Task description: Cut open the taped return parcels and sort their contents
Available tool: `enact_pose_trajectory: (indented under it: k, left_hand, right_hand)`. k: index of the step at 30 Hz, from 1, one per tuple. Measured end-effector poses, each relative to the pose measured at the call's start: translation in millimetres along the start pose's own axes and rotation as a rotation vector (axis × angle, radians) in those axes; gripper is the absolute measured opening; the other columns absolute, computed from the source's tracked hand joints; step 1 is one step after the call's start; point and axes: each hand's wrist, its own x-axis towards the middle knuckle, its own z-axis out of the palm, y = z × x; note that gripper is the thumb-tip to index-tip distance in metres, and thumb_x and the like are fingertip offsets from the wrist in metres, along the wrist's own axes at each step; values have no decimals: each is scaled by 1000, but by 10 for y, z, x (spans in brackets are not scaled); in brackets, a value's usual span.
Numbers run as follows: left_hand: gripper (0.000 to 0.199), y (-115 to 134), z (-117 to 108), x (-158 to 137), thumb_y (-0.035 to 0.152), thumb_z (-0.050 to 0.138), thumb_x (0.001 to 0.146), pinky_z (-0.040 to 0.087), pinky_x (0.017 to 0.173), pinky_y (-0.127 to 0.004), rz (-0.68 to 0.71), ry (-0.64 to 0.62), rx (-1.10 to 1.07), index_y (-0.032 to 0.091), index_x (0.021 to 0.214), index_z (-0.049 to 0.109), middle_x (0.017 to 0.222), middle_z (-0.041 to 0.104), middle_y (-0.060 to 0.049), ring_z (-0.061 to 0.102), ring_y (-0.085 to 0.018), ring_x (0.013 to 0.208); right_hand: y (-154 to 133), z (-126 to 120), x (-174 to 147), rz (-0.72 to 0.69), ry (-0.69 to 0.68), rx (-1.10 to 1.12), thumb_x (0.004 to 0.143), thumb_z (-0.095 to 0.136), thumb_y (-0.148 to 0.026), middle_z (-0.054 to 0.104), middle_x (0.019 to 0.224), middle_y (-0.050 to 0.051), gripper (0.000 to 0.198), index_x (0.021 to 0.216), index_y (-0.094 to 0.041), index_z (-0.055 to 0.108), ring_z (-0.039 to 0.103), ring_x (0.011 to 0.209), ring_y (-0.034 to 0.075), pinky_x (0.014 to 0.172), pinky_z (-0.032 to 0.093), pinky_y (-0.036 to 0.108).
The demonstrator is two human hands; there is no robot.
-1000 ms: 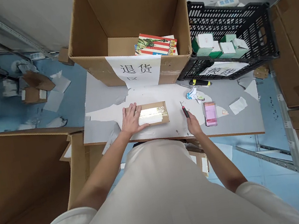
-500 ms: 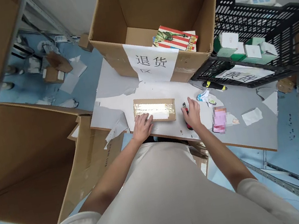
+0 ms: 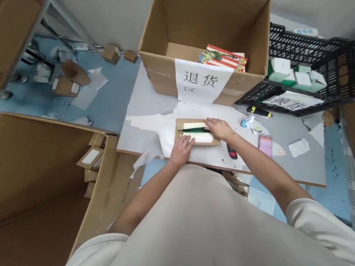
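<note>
A small cardboard box point(image 3: 179, 126) lies on the table in front of me. Its taped top is parted along the middle, and something green point(image 3: 196, 131) shows in the gap. My left hand point(image 3: 182, 151) grips the near left part of the box, fingers bent over the front flap. At the far right end, my right hand point(image 3: 220, 128) has its fingers closed on the edge of the flap. A red and black box cutter point(image 3: 232, 151) rests on the table just below my right wrist.
Behind stands a large carton point(image 3: 160, 70) with a striped booklet point(image 3: 224, 58) inside. A black crate point(image 3: 338, 97) holding green-and-white boxes point(image 3: 280, 66) is at the right. Another carton point(image 3: 107, 199) stands left. A yellow-black tool point(image 3: 260, 112) and paper scraps point(image 3: 299, 147) lie on the table point(image 3: 293, 172).
My right hand has let go of the box cutter and moved onto the small box. The box's top has opened, showing green inside. The view has shifted slightly.
</note>
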Motion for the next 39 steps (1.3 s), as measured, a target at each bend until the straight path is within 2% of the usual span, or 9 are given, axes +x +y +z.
enact_pose_trajectory:
  k: [5,10,14,18,23,28,31,35,39]
  left_hand:
    - [51,-51,-22,-49,13,40,86,35,108,-59,81,1,-14,19,136,48,132,54,-17,44,-29,130]
    - [51,-84,-74,-76,12,41,85,35,109,-55,140,-26,-15,17,135,49,134,53,-17,43,-28,131]
    - [49,-91,-157,-62,12,41,86,36,107,-54,165,-28,-28,17,135,48,136,51,-16,43,-29,131]
    - [56,-206,-369,-1,20,53,84,37,107,-51,116,-24,-41,16,139,42,144,43,-18,39,-31,134]
    - [99,-601,-688,177,37,80,63,28,113,-51,19,-100,-14,16,146,31,151,35,-18,29,-36,140]
    - [96,-935,-769,322,36,81,62,31,113,-47,142,-202,-72,14,143,35,150,35,-19,29,-32,142]
    - [88,-980,-749,365,37,82,61,34,112,-44,172,-193,-61,12,137,44,148,38,-20,34,-32,139]
    - [84,-938,-739,394,37,80,63,34,112,-42,138,-205,5,13,136,46,146,42,-18,37,-31,138]
    - [81,-879,-753,403,38,75,66,34,112,-41,93,-250,69,13,138,45,148,40,-16,36,-30,138]
  right_hand:
    - [57,-204,112,83,-46,42,99,32,-40,71,91,10,38,113,-19,61,62,78,23,68,38,29]
    - [277,-220,211,169,23,259,96,34,-43,68,80,7,42,91,-18,67,57,74,19,68,39,27]
    - [203,-139,211,367,229,246,91,44,-44,67,100,13,39,107,-15,65,58,92,26,80,44,35]
    - [-117,-30,-48,294,512,58,93,37,-25,52,131,17,37,123,-18,58,43,123,31,104,30,52]
    - [-460,95,-487,-111,229,77,93,43,-33,56,125,16,38,127,-18,55,48,116,30,100,37,48]
    - [-546,112,-526,108,109,4,82,65,-34,56,122,20,70,141,-9,38,47,115,34,97,37,46]
    - [-570,107,-507,163,63,-43,77,71,-33,61,108,15,59,128,-12,50,52,101,31,87,40,40]
    - [-644,193,-625,172,110,-147,89,55,-22,61,98,11,17,104,-16,61,55,91,25,76,41,34]
    - [-758,391,-842,142,232,-190,94,36,-10,64,103,13,30,109,-18,62,57,94,23,78,43,34]
